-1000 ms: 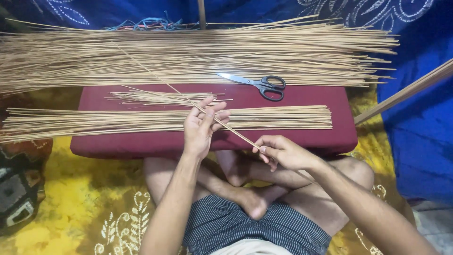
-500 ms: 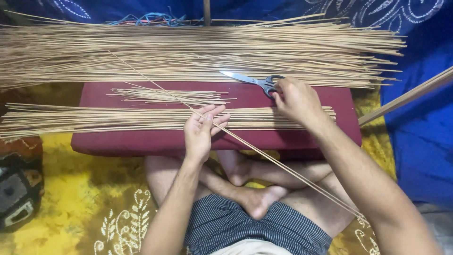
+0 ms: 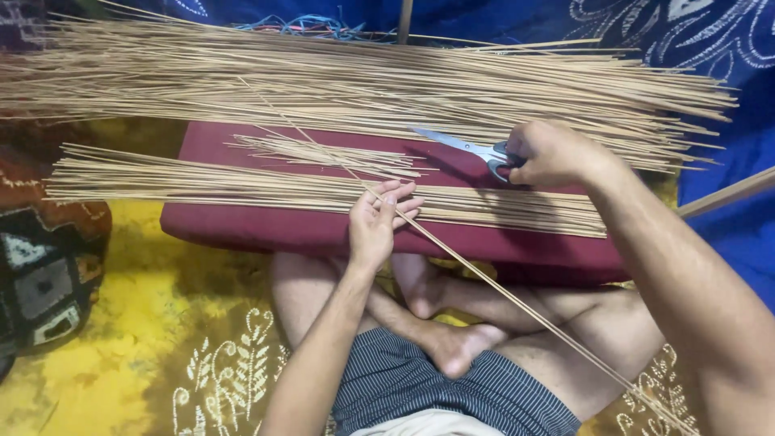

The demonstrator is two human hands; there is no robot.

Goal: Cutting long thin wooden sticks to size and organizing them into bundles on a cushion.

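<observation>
Head view: I see one long thin stick (image 3: 500, 282) running diagonally from the maroon cushion (image 3: 242, 230) down across the lap, pinched in my left hand (image 3: 378, 222). My right hand (image 3: 549, 153), well apart, closes on the scissors (image 3: 464, 147) beside the big stick pile (image 3: 323, 81).

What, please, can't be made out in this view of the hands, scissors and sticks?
- Scissors: the handles are hidden under the right hand, so its grip can't be judged.
- Long stick at the left hand: its lower end is cut off near the bottom edge.
- Far stick pile: the left ends run past the frame edge.
</observation>
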